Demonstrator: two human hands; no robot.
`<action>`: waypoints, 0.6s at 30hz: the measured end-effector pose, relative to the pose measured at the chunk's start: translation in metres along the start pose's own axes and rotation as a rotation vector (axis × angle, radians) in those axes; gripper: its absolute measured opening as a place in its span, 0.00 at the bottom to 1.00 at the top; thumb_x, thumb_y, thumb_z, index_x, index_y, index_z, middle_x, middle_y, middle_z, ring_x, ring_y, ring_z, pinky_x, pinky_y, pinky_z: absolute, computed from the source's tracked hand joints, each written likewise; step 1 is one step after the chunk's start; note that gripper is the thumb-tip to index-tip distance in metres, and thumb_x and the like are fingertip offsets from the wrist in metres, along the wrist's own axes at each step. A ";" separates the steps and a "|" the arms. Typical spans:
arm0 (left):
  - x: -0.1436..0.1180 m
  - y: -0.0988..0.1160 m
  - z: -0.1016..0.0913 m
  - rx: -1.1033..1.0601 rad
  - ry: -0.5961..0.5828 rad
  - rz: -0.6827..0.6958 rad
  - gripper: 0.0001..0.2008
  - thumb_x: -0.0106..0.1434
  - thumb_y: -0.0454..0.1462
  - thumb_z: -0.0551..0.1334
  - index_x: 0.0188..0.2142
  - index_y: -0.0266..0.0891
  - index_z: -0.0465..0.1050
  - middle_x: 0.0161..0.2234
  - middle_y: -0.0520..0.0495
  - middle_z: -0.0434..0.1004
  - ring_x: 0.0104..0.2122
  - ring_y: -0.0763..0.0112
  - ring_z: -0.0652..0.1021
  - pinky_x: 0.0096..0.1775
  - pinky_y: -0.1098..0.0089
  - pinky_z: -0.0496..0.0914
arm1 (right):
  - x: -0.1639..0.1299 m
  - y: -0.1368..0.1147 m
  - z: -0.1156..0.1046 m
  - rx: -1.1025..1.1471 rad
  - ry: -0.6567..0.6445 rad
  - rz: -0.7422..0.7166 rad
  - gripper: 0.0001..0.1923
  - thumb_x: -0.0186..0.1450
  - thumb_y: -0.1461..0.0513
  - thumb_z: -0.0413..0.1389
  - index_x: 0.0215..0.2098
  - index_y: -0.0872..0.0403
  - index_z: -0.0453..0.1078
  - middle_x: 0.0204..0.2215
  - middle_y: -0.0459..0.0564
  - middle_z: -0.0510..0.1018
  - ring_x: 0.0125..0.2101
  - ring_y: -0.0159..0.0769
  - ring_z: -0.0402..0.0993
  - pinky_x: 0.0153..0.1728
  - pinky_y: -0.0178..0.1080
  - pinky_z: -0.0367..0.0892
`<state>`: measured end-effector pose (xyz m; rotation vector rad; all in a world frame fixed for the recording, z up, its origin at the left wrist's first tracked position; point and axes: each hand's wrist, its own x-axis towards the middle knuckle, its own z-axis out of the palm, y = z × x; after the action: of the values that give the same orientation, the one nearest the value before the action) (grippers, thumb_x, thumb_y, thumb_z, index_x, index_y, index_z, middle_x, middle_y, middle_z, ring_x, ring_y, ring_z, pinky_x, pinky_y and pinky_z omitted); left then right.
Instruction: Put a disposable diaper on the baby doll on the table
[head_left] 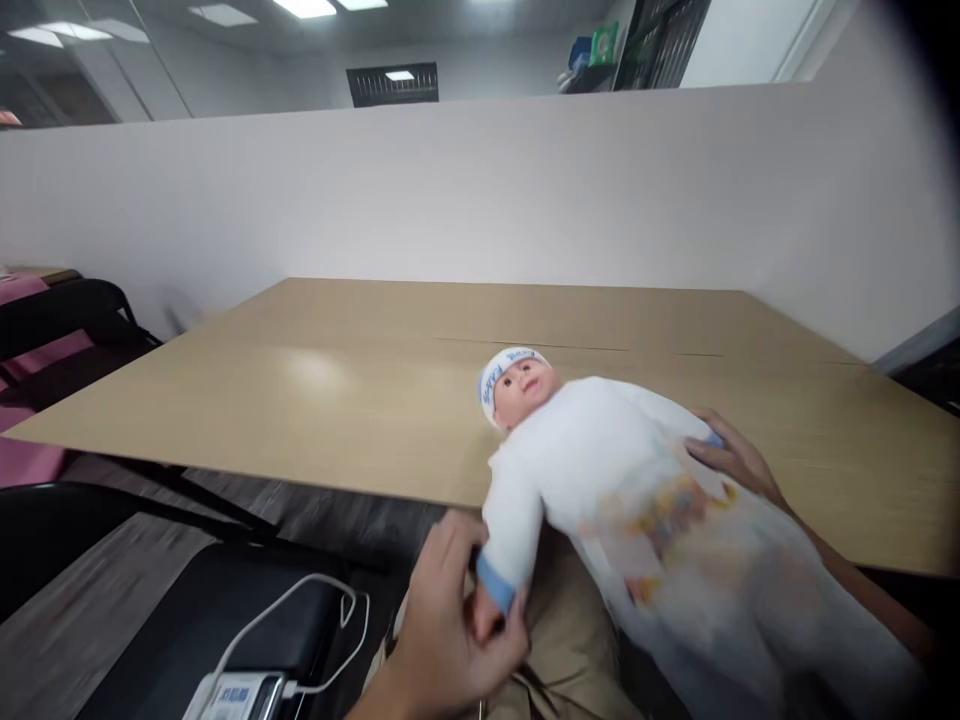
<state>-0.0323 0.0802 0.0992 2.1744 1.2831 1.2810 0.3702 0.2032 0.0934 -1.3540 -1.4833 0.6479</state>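
A baby doll (637,480) in a white sleepsuit lay on its back at the near edge of a light wooden table (315,390), its head toward the far side and its legs hanging off the front edge toward the person. A white knitted cap (501,368) with blue lettering covered its head, and a blurred, colourful print ran across the belly of the suit.

The left hand (442,630) was below the table edge, its fingers closed around the doll's arm at the blue cuff (495,583) — thumb on one side, the other fingers curled round the wrist. The right hand (731,455) lay flat on the tabletop against the doll's other side, fingers spread and pressing the white cloth near the hip; whether it gripped the fabric or only rested on it could not be told.

Under the doll's legs showed the person's lap in tan trousers (570,640). To the lower left, a black chair seat (225,610) bore a white device (236,695) with a white cable (315,600) looped above it. Another black chair (67,310) stood further left, beside pink fabric (30,460). A plain white partition (450,190) rose behind the table.
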 end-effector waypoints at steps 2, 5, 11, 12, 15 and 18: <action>-0.063 -0.003 -0.007 -0.004 -0.036 0.099 0.18 0.64 0.37 0.68 0.52 0.44 0.70 0.38 0.45 0.76 0.36 0.61 0.77 0.38 0.63 0.72 | -0.039 0.004 -0.022 0.056 -0.042 -0.060 0.19 0.70 0.44 0.65 0.50 0.45 0.81 0.40 0.50 0.82 0.37 0.45 0.79 0.34 0.38 0.73; -0.143 -0.015 -0.018 0.069 -0.135 0.232 0.11 0.75 0.38 0.59 0.56 0.43 0.72 0.38 0.42 0.79 0.35 0.59 0.78 0.36 0.61 0.71 | -0.087 0.007 -0.040 0.051 -0.164 -0.251 0.18 0.71 0.44 0.66 0.51 0.44 0.82 0.42 0.52 0.81 0.39 0.46 0.79 0.38 0.39 0.74; -0.206 -0.014 -0.054 0.106 -0.305 0.147 0.15 0.68 0.39 0.65 0.54 0.44 0.73 0.37 0.44 0.79 0.35 0.60 0.78 0.35 0.62 0.72 | -0.137 0.002 -0.013 0.011 -0.394 -0.368 0.16 0.74 0.49 0.64 0.55 0.47 0.78 0.44 0.53 0.82 0.41 0.45 0.80 0.40 0.40 0.74; -0.206 -0.011 -0.061 0.118 -0.324 0.057 0.18 0.64 0.38 0.67 0.53 0.45 0.72 0.39 0.44 0.79 0.37 0.59 0.79 0.38 0.63 0.73 | -0.140 0.005 -0.002 0.009 -0.408 -0.355 0.16 0.74 0.51 0.64 0.56 0.47 0.78 0.44 0.53 0.82 0.41 0.44 0.80 0.40 0.40 0.74; -0.205 -0.007 -0.075 0.151 -0.360 -0.208 0.16 0.61 0.38 0.70 0.48 0.46 0.73 0.42 0.46 0.79 0.39 0.60 0.79 0.41 0.65 0.75 | -0.145 0.026 0.036 -0.018 -0.452 -0.287 0.13 0.73 0.54 0.64 0.53 0.48 0.79 0.43 0.51 0.82 0.40 0.44 0.80 0.41 0.40 0.74; -0.214 -0.016 -0.083 0.030 -0.472 -0.419 0.09 0.71 0.46 0.67 0.44 0.46 0.75 0.42 0.46 0.80 0.41 0.60 0.79 0.44 0.65 0.75 | -0.151 0.061 0.066 -0.082 -0.538 -0.204 0.13 0.71 0.54 0.64 0.52 0.48 0.80 0.43 0.52 0.82 0.43 0.47 0.80 0.45 0.44 0.75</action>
<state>-0.1513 -0.1000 0.0191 1.9208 1.4449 0.5496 0.3195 0.0893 -0.0312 -1.1131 -2.0646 0.8688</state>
